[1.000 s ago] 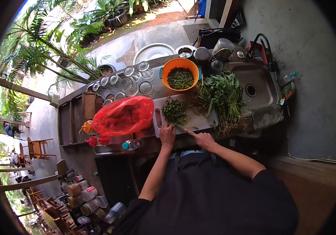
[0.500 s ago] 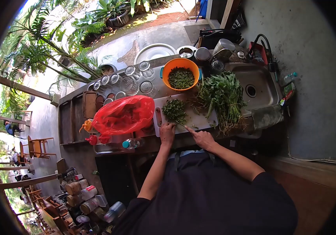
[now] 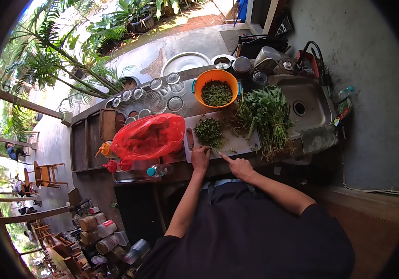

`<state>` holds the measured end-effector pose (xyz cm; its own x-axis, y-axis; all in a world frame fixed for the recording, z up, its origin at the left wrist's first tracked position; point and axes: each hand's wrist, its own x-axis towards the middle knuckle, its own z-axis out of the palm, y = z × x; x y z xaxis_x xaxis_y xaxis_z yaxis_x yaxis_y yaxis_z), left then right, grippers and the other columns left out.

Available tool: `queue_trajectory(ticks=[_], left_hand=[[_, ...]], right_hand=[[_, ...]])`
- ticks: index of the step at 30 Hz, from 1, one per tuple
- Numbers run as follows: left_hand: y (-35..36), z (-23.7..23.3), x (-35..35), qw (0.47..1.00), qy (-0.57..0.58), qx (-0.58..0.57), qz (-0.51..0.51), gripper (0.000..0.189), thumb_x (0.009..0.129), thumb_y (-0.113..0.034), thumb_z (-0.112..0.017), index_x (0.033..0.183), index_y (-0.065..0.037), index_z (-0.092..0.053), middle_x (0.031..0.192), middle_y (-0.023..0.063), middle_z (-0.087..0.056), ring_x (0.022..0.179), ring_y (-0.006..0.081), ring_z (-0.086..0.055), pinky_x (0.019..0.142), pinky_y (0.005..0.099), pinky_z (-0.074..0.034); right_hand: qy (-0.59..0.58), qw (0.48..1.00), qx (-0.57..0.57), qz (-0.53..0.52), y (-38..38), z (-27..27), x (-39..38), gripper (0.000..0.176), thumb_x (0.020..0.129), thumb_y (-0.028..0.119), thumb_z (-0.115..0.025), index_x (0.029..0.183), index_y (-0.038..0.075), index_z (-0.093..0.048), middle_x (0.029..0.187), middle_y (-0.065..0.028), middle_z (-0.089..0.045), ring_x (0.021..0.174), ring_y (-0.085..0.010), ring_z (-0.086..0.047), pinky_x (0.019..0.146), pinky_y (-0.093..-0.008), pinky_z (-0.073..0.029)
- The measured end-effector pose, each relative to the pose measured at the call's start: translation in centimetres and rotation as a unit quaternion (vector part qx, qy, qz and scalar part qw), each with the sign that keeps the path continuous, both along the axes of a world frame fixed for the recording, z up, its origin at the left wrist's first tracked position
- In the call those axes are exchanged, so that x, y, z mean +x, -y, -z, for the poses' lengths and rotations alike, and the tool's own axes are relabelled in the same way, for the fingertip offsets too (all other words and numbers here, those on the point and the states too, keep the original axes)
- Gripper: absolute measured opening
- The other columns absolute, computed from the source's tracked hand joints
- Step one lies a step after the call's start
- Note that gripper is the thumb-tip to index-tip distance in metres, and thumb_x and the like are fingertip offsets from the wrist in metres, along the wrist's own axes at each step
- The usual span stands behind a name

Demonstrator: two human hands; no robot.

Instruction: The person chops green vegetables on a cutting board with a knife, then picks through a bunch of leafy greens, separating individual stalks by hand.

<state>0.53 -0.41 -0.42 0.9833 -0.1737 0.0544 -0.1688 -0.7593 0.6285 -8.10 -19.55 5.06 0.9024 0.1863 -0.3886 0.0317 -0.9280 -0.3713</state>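
A white cutting board (image 3: 240, 144) lies on the counter with a heap of chopped greens (image 3: 208, 132) on it. My left hand (image 3: 201, 157) rests at the board's near edge just below the heap, fingers bent together over greens that are mostly hidden. My right hand (image 3: 240, 167) is closed round a knife (image 3: 216, 150), index finger stretched along it, its blade pointing at the left fingertips. Right of the board lies a big bunch of uncut leafy greens (image 3: 267, 111) with roots toward me. Behind the board, an orange basin (image 3: 201, 80) holds more chopped greens.
A red plastic bag (image 3: 149, 137) sits left of the board, with a bottle with a teal cap (image 3: 158, 170) before it. Upturned glass jars (image 3: 176, 104) stand behind the bag. To the right are a metal sink (image 3: 318, 114) and a black faucet (image 3: 319, 60).
The whole view has shifted very slightly. Both hands stay at the board's near edge, with the knife still in my right hand.
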Motion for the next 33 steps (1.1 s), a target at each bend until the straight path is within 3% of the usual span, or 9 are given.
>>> queue_trajectory(ticks=[8, 15, 17, 23, 33], left_hand=[[-0.2, 0.6, -0.2, 1.000, 0.014, -0.022, -0.005, 0.011, 0.079, -0.013, -0.074, 0.089, -0.009, -0.077, 0.089, 0.0100, -0.068, 0.093, 0.0302, -0.063, 0.084, 0.0407, -0.050], [-0.1, 0.5, -0.3, 0.997, -0.054, -0.046, -0.041, 0.010, 0.080, -0.014, -0.074, 0.088, -0.009, -0.076, 0.090, 0.0109, -0.069, 0.089, 0.0302, -0.065, 0.080, 0.0401, -0.051], [-0.1, 0.7, -0.6, 0.999, 0.031, -0.035, -0.018, 0.009, 0.080, -0.012, -0.073, 0.087, -0.006, -0.074, 0.088, 0.0112, -0.067, 0.091, 0.0310, -0.063, 0.083, 0.0401, -0.050], [-0.4, 0.2, -0.8, 0.998, 0.050, 0.014, 0.046, 0.011, 0.081, -0.012, -0.071, 0.089, -0.005, -0.074, 0.095, 0.0102, -0.065, 0.094, 0.0304, -0.061, 0.085, 0.0401, -0.050], [-0.5, 0.8, -0.6, 0.999, 0.026, -0.023, 0.028, 0.014, 0.081, -0.010, -0.071, 0.094, -0.006, -0.075, 0.093, 0.0145, -0.066, 0.091, 0.0328, -0.065, 0.082, 0.0418, -0.051]], right_hand=[[0.038, 0.998, 0.041, 0.008, -0.5, 3.9, 1.2, 0.062, 0.102, 0.028, -0.042, 0.153, 0.048, -0.012, 0.075, -0.0219, -0.065, 0.069, -0.0432, -0.066, 0.066, -0.0557, -0.054], [0.042, 0.998, 0.041, -0.015, 0.4, 3.2, 0.5, 0.072, 0.098, 0.020, -0.044, 0.154, 0.047, -0.008, 0.075, -0.0225, -0.065, 0.069, -0.0431, -0.066, 0.067, -0.0555, -0.054], [0.035, 0.999, 0.032, -0.021, 1.0, 2.7, 0.0, 0.078, 0.094, 0.015, -0.046, 0.154, 0.047, -0.008, 0.074, -0.0224, -0.065, 0.067, -0.0426, -0.065, 0.067, -0.0553, -0.054], [0.024, 0.999, 0.025, -0.021, 2.1, 2.1, -0.8, 0.075, 0.093, 0.014, -0.046, 0.154, 0.047, -0.015, 0.074, -0.0217, -0.066, 0.068, -0.0416, -0.067, 0.068, -0.0537, -0.055], [0.006, 1.000, 0.009, -0.014, 1.6, -0.8, -0.2, 0.071, 0.094, 0.017, -0.048, 0.154, 0.041, -0.020, 0.074, -0.0209, -0.065, 0.067, -0.0409, -0.066, 0.067, -0.0535, -0.055]])
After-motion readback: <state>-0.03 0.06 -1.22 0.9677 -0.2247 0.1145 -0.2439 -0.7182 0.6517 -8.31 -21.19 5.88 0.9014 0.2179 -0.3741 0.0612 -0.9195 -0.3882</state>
